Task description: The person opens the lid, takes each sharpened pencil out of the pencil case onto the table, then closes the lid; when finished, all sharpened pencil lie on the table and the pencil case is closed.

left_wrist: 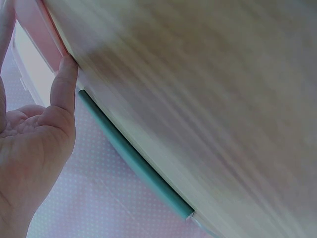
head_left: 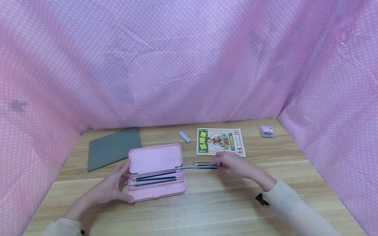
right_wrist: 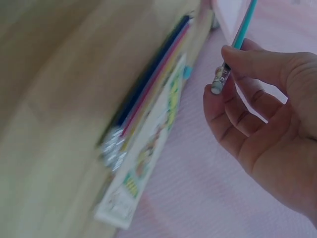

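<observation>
A pink pencil case (head_left: 176,187) lies unfolded on the table, its lid (head_left: 156,158) tipped back and several dark pencils (head_left: 156,179) in its long compartment. At its left end my left hand (head_left: 110,185) holds it, thumb at the front corner and fingers by the lid's edge. My right hand (head_left: 233,164) pinches a teal pencil (right_wrist: 242,27) near its eraser end, between thumb and fingers. The pencil's far end reaches the right side of the case. Under and beside the right hand, more pencils (right_wrist: 153,74) lie on the table.
Behind the right hand lies a green and white illustrated booklet (head_left: 220,142). A light blue strip-shaped item (head_left: 185,137) is left of it, and a small clear box (head_left: 267,131) stands at the back right. A dark green notebook (head_left: 113,147) occupies the back left. Pink dotted cloth (head_left: 189,65) surrounds the table.
</observation>
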